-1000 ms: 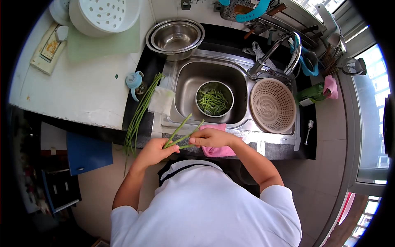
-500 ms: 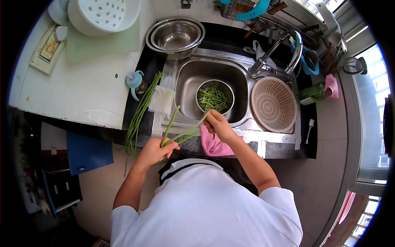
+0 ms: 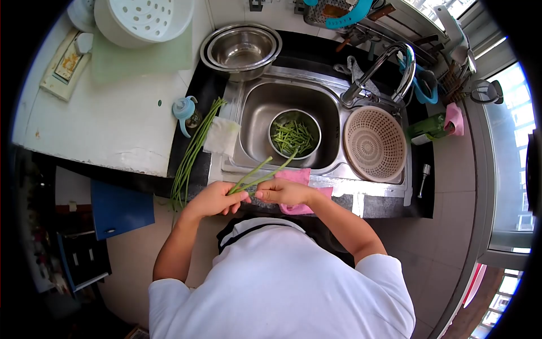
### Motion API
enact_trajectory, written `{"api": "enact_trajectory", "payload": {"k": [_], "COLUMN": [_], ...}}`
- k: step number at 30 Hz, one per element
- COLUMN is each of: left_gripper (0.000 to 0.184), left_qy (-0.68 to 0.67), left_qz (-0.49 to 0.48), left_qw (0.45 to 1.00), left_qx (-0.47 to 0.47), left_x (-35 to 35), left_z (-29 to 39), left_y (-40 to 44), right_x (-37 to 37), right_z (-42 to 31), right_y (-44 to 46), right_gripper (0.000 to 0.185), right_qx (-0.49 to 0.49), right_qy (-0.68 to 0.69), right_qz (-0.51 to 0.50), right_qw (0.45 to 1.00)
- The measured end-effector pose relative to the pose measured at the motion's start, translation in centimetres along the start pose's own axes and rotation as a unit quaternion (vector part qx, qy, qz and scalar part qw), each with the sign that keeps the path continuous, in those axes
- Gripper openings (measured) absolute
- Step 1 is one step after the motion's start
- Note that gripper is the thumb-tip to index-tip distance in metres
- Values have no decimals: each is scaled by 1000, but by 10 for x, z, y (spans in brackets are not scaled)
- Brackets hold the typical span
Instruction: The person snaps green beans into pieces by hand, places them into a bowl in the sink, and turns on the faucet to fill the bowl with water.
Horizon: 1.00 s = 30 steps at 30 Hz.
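Observation:
Long green stalks [image 3: 257, 172] run between my two hands at the sink's front edge, their tips pointing toward the basin. My left hand [image 3: 217, 200] is closed around them. Beside it, my right hand [image 3: 283, 191] pinches the stalks between thumb and fingers, just above the pink cloth [image 3: 296, 208]. In the sink [image 3: 257, 107] a steel bowl [image 3: 272, 141] holds cut green pieces [image 3: 293, 137]. A bunch of long stalks [image 3: 195, 148] lies on the dark counter to the left, next to a whitish sheet [image 3: 221, 137].
A beige colander [image 3: 375, 144] sits right of the basin, below the faucet [image 3: 361, 85]. Nested steel bowls [image 3: 241, 51] stand behind the sink. A blue-capped bottle [image 3: 185, 113] is at the left, and a green bottle [image 3: 429, 129] at the right.
My right hand reached up and right along a stalk toward the bowl, then came back down beside my left hand. My left hand has risen slightly, and the held stalks now lean farther right.

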<state>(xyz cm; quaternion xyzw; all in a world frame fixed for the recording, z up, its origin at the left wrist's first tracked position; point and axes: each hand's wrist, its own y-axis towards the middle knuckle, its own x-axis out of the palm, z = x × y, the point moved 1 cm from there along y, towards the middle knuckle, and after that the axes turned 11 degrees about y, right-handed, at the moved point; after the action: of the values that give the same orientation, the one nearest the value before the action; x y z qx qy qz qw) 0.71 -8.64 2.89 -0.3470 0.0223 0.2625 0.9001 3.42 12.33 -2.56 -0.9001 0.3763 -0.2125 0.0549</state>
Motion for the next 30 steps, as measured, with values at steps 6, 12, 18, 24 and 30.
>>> {"api": "enact_trajectory", "payload": {"k": [6,12,18,24,30], "left_gripper": [26,24,26,27,28], "left_qy": [-94,-84,-57,-104,-149], "left_qz": [133,24,-38,114,96], "left_qw": [986,996,997,987,984], "left_qx": [26,8,-23,37,33], "left_x": [7,5,5,13,14], "left_z": [-14,-8,-3,-16,-8], "left_y": [-3,-11,-5,-3,-19], "right_x": [-40,-33,-11,-13,-37], "right_z": [16,11,-24,9,24], "right_y": [-7,-15,-15,-6,-5], "right_gripper": [27,16,31,32,20], "right_qx": [-136,-40,117,-68,-131], "right_qy": [266,224,-27,120,307], "right_qz": [327,212,-78,133,289], "right_qw": [896,951,990,982,897]}}
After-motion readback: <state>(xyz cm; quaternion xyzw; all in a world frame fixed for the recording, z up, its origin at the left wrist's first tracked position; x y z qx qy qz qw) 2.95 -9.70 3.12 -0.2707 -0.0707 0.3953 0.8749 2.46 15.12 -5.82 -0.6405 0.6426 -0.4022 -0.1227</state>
